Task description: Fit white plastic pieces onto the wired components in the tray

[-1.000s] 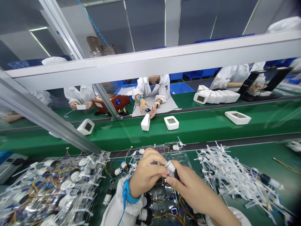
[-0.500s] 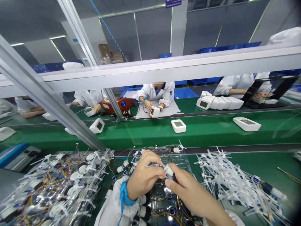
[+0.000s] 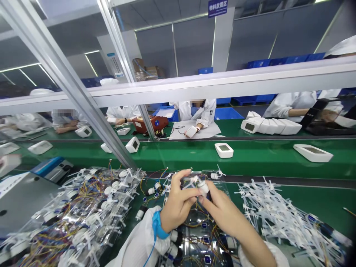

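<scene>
While the left hand (image 3: 178,202) pinches the white part (image 3: 204,188) with its index finger raised, the right hand (image 3: 223,209) grips it, fingertips closed, above the near clear tray (image 3: 190,241). Best: right steady, left light.

Single head cam looked fwd & down from wearer's head lvl: L hand (image 3: 178,202) & R hand (image 3: 224,209) close, btm ctr; surface (image 3: 325,200) below, green belt (image 3: 183,151) mid-dist., opp. co-worker (image 3: 206,113) farther off.
</scene>
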`<state>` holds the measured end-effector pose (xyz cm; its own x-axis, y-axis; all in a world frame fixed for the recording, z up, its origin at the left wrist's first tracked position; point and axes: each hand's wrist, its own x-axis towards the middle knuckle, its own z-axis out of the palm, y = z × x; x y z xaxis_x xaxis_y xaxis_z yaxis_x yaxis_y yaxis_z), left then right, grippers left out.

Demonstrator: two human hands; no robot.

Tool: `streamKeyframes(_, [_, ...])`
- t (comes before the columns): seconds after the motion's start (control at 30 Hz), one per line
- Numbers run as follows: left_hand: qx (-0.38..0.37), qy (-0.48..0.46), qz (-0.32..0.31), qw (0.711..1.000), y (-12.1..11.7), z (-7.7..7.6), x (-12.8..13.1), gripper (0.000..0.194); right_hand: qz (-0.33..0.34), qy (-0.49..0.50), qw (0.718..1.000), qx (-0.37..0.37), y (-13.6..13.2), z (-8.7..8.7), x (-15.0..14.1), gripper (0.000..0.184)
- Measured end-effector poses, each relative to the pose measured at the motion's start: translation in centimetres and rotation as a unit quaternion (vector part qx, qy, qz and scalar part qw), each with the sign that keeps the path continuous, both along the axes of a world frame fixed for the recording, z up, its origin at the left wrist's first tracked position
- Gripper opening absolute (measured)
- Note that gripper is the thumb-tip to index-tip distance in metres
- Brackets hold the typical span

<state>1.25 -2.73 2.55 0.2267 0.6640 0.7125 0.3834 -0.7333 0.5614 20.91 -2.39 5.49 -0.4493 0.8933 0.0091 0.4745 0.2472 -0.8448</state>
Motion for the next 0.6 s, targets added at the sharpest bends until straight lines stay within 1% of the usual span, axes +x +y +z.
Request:
streamKeyframes(0.03, [-0.033, -0.051, -0.001, 0.998, -0.5, -0.6, 0.4, 0.026, -0.034, -0.033, 0.999, 0.018, 0.3, -0.2, -0.1, 0.020])
streamKeyframes(0.07, [-0.078, -0.121, -0.003, 0.990, -0.9, -1.1, 0.9, 0.029, -0.063, -0.068, 0.995, 0.035, 0.5, -0.5, -0.2, 0.023])
streamKeyframes(0.1, [-0.139, -0.202, -0.003, 0.969, -1.4, -1.6, 1.5, 0.031, -0.084, -0.100, 0.990, 0.052, 0.7, -0.7, -0.4, 0.025])
streamKeyframes(0.13, [-0.213, -0.284, -0.004, 0.935, -1.8, -2.0, 2.1, 0.032, -0.098, -0.128, 0.985, 0.065, 0.8, -0.9, -0.5, 0.029])
streamKeyframes(0.17, [-0.294, -0.355, -0.008, 0.887, -2.1, -2.1, 2.8, 0.034, -0.106, -0.155, 0.979, 0.076, 0.8, -1.1, -0.7, 0.033])
streamKeyframes(0.2, [-0.370, -0.411, -0.018, 0.833, -2.4, -2.2, 3.6, 0.036, -0.112, -0.182, 0.973, 0.084, 0.7, -1.4, -1.0, 0.037])
streamKeyframes(0.23, [-0.434, -0.451, -0.035, 0.779, -2.6, -2.1, 4.3, 0.038, -0.117, -0.209, 0.967, 0.088, 0.6, -1.6, -1.3, 0.040])
streamKeyframes(0.27, [-0.479, -0.478, -0.057, 0.734, -2.8, -1.9, 5.0, 0.039, -0.118, -0.233, 0.961, 0.091, 0.4, -1.7, -1.7, 0.043])
streamKeyframes(0.3, [-0.505, -0.500, -0.081, 0.699, -2.8, -1.6, 5.7, 0.039, -0.116, -0.252, 0.956, 0.099, 0.2, -1.9, -2.0, 0.045])
streamKeyframes(0.33, [-0.519, -0.520, -0.101, 0.671, -2.7, -1.4, 6.3, 0.038, -0.110, -0.269, 0.951, 0.111, 0.0, -2.0, -2.4, 0.047])
streamKeyframes(0.4, [-0.532, -0.549, -0.130, 0.632, -2.2, -1.1, 7.3, 0.036, -0.089, -0.291, 0.942, 0.143, -0.4, -2.1, -2.8, 0.050])
streamKeyframes(0.43, [-0.536, -0.556, -0.137, 0.621, -1.8, -1.1, 7.6, 0.036, -0.077, -0.293, 0.940, 0.159, -0.5, -2.0, -2.8, 0.053])
streamKeyframes(0.47, [-0.535, -0.558, -0.136, 0.620, -1.4, -1.1, 7.8, 0.037, -0.065, -0.283, 0.941, 0.173, -0.7, -1.8, -2.6, 0.055])
streamKeyframes(0.5, [-0.527, -0.555, -0.130, 0.631, -0.9, -1.1, 7.8, 0.037, -0.054, -0.257, 0.946, 0.188, -0.8, -1.5, -2.3, 0.057])
streamKeyframes(0.53, [-0.505, -0.546, -0.120, 0.657, -0.3, -1.1, 7.7, 0.038, -0.047, -0.213, 0.954, 0.204, -0.9, -1.1, -1.8, 0.058])
streamKeyframes(0.57, [-0.473, -0.521, -0.102, 0.703, 0.4, -0.9, 7.4, 0.039, -0.043, -0.154, 0.961, 0.225, -1.0, -0.7, -1.0, 0.056])
streamKeyframes(0.6, [-0.433, -0.482, -0.078, 0.758, 1.2, -0.7, 6.9, 0.039, -0.043, -0.086, 0.964, 0.250, -1.1, -0.1, -0.2, 0.050])
